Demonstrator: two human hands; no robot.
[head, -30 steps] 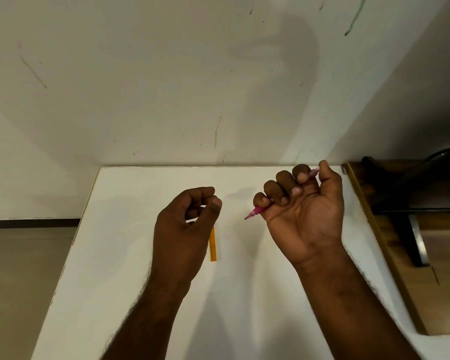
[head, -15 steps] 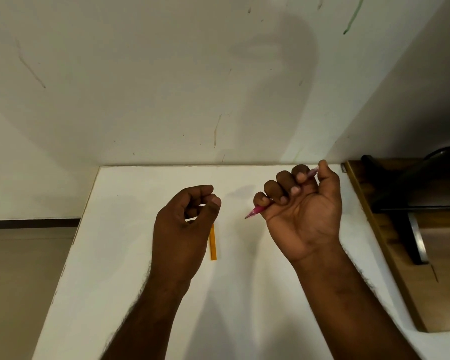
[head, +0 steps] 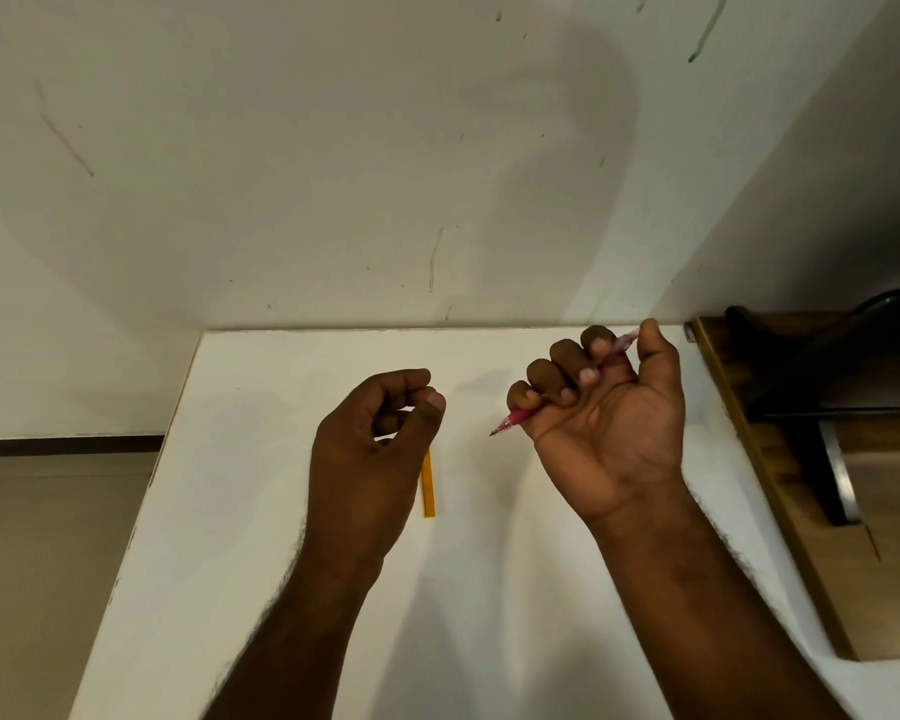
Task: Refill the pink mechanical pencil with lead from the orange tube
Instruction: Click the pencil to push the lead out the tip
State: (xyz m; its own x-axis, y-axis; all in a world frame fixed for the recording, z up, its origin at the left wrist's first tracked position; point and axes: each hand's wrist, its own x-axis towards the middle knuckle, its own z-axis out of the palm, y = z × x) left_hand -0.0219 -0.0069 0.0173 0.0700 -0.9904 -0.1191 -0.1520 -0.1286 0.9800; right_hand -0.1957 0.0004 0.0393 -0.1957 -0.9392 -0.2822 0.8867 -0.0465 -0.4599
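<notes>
The orange tube (head: 427, 483) is lying on the white table (head: 261, 511), partly hidden under the left hand (head: 372, 449), which is hovering with fingers curled, thumb near forefinger; whether it pinches anything I cannot tell. Farther back, the right hand (head: 604, 413) is turning palm-up, fingers wrapping the pink pencil (head: 513, 419), tip pointing left.

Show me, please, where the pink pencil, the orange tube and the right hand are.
pink pencil (head: 513, 419): head view, barrel near the tip.
orange tube (head: 427, 488): head view, mid-length.
right hand (head: 606, 413): head view, palm.

Table (head: 489, 615) — smooth matt white; pencil (head: 513, 419) — translucent pink plastic; shelf (head: 894, 563) wood.
</notes>
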